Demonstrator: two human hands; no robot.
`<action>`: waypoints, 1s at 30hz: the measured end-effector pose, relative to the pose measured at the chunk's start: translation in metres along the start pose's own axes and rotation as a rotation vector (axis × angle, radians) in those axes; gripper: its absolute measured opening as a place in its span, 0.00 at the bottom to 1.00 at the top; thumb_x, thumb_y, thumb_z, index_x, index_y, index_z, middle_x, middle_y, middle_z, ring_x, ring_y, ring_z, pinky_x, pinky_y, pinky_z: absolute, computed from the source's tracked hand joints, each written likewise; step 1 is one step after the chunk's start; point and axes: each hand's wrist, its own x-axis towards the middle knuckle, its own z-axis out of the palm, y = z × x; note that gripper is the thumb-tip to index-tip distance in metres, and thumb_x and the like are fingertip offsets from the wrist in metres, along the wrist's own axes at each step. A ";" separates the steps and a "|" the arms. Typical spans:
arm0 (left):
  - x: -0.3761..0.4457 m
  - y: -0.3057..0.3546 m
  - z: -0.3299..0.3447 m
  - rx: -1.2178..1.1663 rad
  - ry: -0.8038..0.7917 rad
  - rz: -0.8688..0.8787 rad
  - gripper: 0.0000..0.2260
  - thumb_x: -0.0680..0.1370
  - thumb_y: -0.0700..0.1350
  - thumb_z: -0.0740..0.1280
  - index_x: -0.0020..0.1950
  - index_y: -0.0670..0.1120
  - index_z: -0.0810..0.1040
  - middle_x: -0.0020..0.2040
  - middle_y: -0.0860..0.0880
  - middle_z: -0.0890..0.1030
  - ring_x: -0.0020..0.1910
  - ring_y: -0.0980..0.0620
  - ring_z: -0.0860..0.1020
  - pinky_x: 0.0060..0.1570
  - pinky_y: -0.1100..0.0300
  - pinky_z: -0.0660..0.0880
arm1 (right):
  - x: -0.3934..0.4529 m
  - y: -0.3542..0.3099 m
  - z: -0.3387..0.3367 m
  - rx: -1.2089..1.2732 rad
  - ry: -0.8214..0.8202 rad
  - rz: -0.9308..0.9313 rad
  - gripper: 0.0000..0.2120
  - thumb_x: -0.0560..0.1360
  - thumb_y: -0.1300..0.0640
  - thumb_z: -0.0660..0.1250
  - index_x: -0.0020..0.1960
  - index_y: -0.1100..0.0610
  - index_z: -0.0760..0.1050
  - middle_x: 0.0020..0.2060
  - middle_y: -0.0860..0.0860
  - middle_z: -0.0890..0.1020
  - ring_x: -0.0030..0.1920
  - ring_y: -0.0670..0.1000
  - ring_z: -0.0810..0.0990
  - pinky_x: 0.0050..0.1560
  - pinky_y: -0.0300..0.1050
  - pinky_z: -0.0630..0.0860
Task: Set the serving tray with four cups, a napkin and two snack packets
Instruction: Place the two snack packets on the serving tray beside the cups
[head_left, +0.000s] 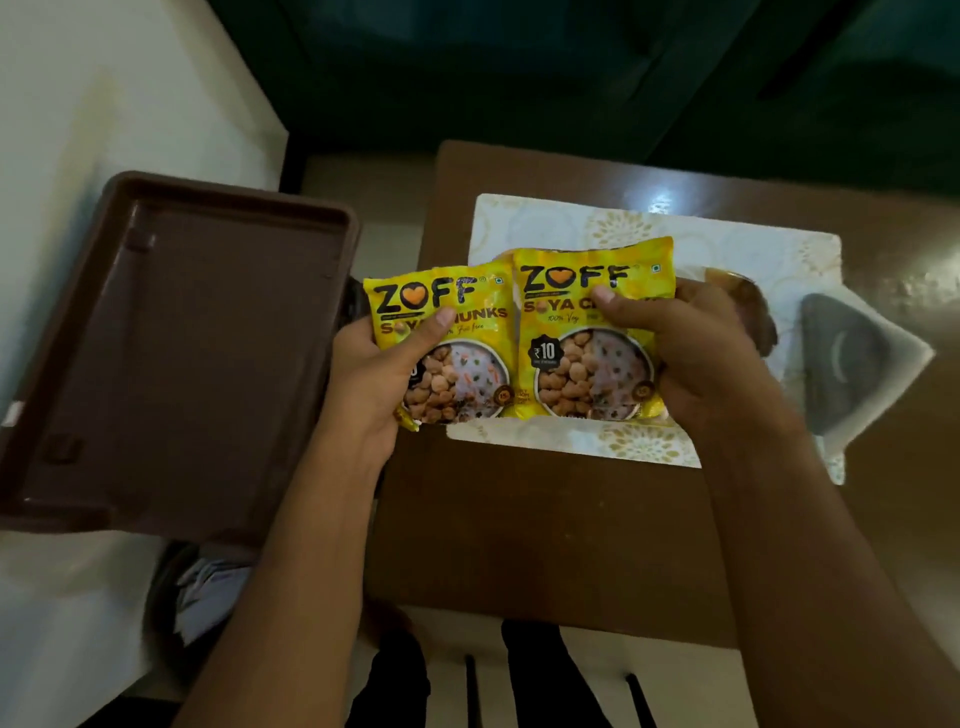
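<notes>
Two yellow snack packets are held side by side above the table. My left hand (382, 376) grips the left packet (457, 358) by its lower left side, thumb on the front. My right hand (696, 343) grips the right packet (582, 322) by its right side, thumb on the front. An empty brown serving tray (171, 364) lies to the left of my left hand on a pale surface. A stack of grey cups (852, 364) lies on its side to the right, on a white napkin (893, 364).
A white placemat with gold patterns (587, 223) covers part of the brown wooden table (519, 530). A brown object (753, 312) peeks out behind my right hand. A dark wall or cabinet runs along the back. My legs show below the table edge.
</notes>
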 end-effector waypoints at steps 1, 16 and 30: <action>0.002 -0.001 0.009 0.004 -0.007 0.005 0.12 0.71 0.49 0.80 0.53 0.47 0.87 0.51 0.47 0.90 0.52 0.47 0.89 0.54 0.48 0.85 | 0.002 -0.001 -0.011 -0.003 0.012 -0.015 0.11 0.74 0.60 0.78 0.56 0.61 0.85 0.49 0.54 0.90 0.49 0.55 0.90 0.47 0.51 0.86; 0.033 -0.015 0.080 0.082 0.032 -0.023 0.13 0.74 0.47 0.79 0.57 0.44 0.86 0.51 0.47 0.90 0.51 0.47 0.89 0.48 0.52 0.86 | 0.029 0.003 -0.141 0.085 0.146 0.011 0.06 0.74 0.59 0.77 0.51 0.57 0.86 0.47 0.51 0.91 0.47 0.53 0.90 0.42 0.48 0.86; 0.044 -0.017 0.065 0.146 0.075 -0.046 0.08 0.75 0.48 0.78 0.52 0.48 0.86 0.52 0.48 0.90 0.52 0.47 0.89 0.55 0.47 0.85 | 0.049 0.020 -0.179 -0.002 0.241 -0.003 0.02 0.73 0.56 0.79 0.46 0.53 0.87 0.47 0.51 0.90 0.49 0.55 0.90 0.51 0.56 0.86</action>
